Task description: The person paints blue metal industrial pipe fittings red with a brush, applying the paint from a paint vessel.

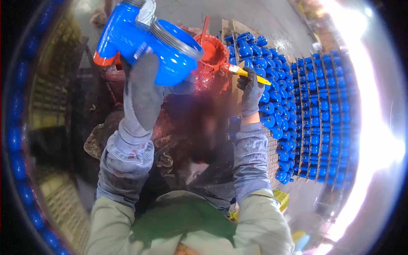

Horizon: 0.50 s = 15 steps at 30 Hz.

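Upper left of the frame: the left hand [144, 78], in a dark-coated work glove, is holding up a glossy blue metal casting with a wide round mouth [170, 57]. Its grip is closed around the underside; some fingers are hidden behind the body. A grey threaded ring [177, 42] is circling the mouth, and a red-coated end [103, 59] is pointing to the lower left.

Upper centre, right of the casting: the right hand [250, 89], also gloved, is pinching a paintbrush with a yellow handle [256, 76] in a narrow grip. The bristle end is pointing left, at the edge of a red paint-coated round pot [224, 50]; cannot tell whether it is touching. A thin red stick [205, 26] is standing up out of the pot. Many similar blue castings [274, 91] are sitting massed right of centre.

Judging the step as charging the brush with red: best to be dipping only the tips and wiping the excess on the inner rim, since a drip would be showing badly on that blue gloss. The casting is overhanging the pot's left side, so worth holding it higher and farther left, with the grey threads well away from wet bristles.
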### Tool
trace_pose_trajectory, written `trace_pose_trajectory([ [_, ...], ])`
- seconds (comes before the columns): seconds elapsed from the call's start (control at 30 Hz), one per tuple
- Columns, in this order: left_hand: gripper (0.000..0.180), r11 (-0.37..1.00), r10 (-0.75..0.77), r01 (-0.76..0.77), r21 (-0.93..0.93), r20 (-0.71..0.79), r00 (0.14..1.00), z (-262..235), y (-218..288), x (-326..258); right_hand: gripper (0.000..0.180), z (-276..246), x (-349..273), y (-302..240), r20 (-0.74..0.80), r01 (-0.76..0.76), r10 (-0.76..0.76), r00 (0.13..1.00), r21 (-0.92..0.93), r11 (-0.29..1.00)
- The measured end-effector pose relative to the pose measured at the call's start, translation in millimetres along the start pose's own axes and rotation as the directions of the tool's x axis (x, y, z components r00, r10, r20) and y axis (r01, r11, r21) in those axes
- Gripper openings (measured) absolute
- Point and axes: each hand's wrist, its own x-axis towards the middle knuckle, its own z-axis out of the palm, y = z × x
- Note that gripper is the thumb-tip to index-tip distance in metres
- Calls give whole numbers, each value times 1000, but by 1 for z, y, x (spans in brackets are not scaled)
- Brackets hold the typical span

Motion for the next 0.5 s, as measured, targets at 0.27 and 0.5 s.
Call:
trace_pose_trajectory([
  [0.27,83,682,284,-510,524,453,845,39,-13,-10,43,16,-45,-71,143,-14,-110,984,668,744],
  [0.5,41,540,299,-599,591,531,793,31,-29,-28,32,10,-94,-130,-65,373,-487,871,733,569],
])
